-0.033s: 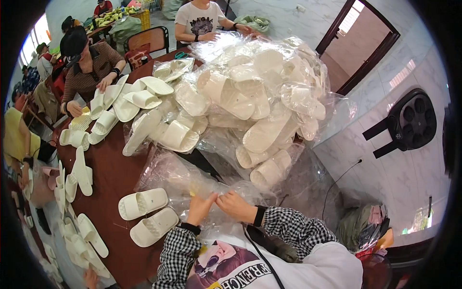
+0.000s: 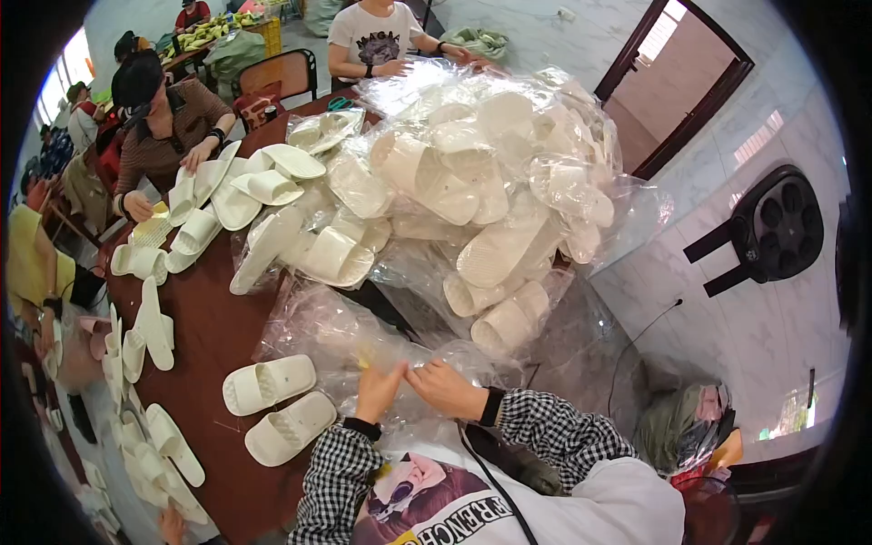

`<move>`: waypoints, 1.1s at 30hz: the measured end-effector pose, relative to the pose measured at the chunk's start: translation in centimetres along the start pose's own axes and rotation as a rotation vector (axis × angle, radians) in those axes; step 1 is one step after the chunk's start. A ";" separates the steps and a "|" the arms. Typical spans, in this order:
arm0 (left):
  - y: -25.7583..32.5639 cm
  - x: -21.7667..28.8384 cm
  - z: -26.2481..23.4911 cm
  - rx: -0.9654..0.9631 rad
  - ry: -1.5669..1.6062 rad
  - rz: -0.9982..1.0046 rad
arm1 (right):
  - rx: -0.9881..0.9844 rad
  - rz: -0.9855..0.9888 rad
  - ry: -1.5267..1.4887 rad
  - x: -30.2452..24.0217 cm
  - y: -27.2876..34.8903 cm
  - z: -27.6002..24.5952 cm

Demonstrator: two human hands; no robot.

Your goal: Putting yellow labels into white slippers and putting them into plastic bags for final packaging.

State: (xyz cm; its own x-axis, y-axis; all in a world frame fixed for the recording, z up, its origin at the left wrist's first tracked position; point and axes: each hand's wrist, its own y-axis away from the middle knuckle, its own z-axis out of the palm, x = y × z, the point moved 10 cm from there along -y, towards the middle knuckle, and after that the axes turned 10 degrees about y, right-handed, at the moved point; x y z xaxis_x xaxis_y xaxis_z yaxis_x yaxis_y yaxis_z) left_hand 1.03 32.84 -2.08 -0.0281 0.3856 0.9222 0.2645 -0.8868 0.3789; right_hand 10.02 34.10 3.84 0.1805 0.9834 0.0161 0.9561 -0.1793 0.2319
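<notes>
My left hand [image 2: 378, 394] and my right hand [image 2: 447, 389] are close together at the table edge in front of my body. Both are closed in a pinch on a clear plastic bag [image 2: 320, 329], whose crinkled film spreads ahead of them. Whether anything lies inside that bag I cannot tell. Just left of my left hand, a white slipper [image 2: 270, 383] rests on the dark red table [image 2: 222, 331], with a matching slipper [image 2: 291, 429] beside it, nearer me. Neither touches my hands.
A large heap of bagged white slippers [image 2: 436, 173] rises beyond my hands. Loose slippers [image 2: 195, 232] line the table's left side. A co-worker in a striped top [image 2: 177, 127] handles slippers there; another person [image 2: 374, 41] stands behind the heap. A black stool [image 2: 772, 232] is at the right.
</notes>
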 end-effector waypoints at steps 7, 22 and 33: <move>-0.9 -2.6 -3.7 0.347 -0.111 0.068 | 0.863 0.631 -0.674 16.0 11.9 -14.3; -0.8 2.9 -1.3 0.431 0.034 0.192 | 0.625 1.095 -0.171 45.9 19.5 -3.6; -12.5 11.4 2.0 0.365 -0.207 0.158 | 1.143 0.725 -0.490 44.0 20.1 -18.2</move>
State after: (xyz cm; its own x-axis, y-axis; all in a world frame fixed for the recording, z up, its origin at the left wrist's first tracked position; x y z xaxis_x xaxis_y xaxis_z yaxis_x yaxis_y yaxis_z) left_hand -0.63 48.82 3.56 0.2235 0.3283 0.9178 0.5742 -0.8052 0.1482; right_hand 33.02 74.25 26.92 0.5332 0.6020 -0.5943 0.2360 -0.7805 -0.5789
